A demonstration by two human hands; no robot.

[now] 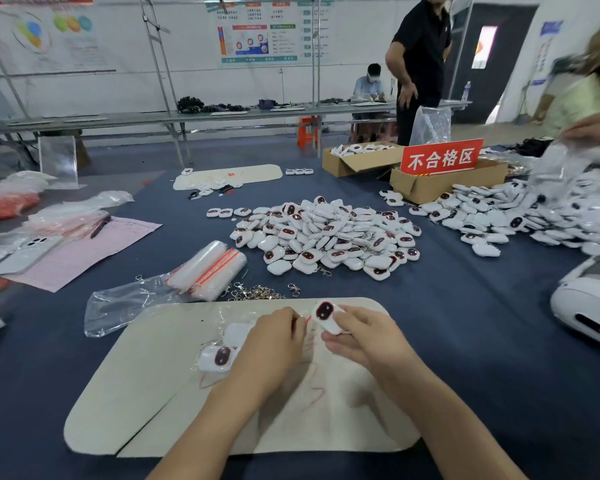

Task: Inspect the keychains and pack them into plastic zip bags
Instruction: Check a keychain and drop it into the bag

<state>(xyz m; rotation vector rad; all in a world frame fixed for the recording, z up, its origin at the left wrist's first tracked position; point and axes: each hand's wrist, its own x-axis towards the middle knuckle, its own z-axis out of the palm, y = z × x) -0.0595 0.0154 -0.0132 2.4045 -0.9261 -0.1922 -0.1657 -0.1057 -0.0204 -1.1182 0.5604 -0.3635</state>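
Note:
My right hand (364,336) grips a white keychain (326,315) with a dark red oval face, held upright over the beige mat (146,393). My left hand (274,344) pinches the red-striped mouth of a clear zip bag (307,337) right beside that keychain. Two more bagged keychains (222,356) lie on the mat just left of my left hand. A big pile of loose keychains (326,233) covers the blue table beyond the mat.
Rolls of zip bags (208,266) and loose metal clasps (257,292) lie just past the mat. Cardboard boxes (440,181) with a red sign stand at the back right beside a second heap of keychains (520,216). Another person's hand (593,129) works at the far right. A white device (589,303) sits right.

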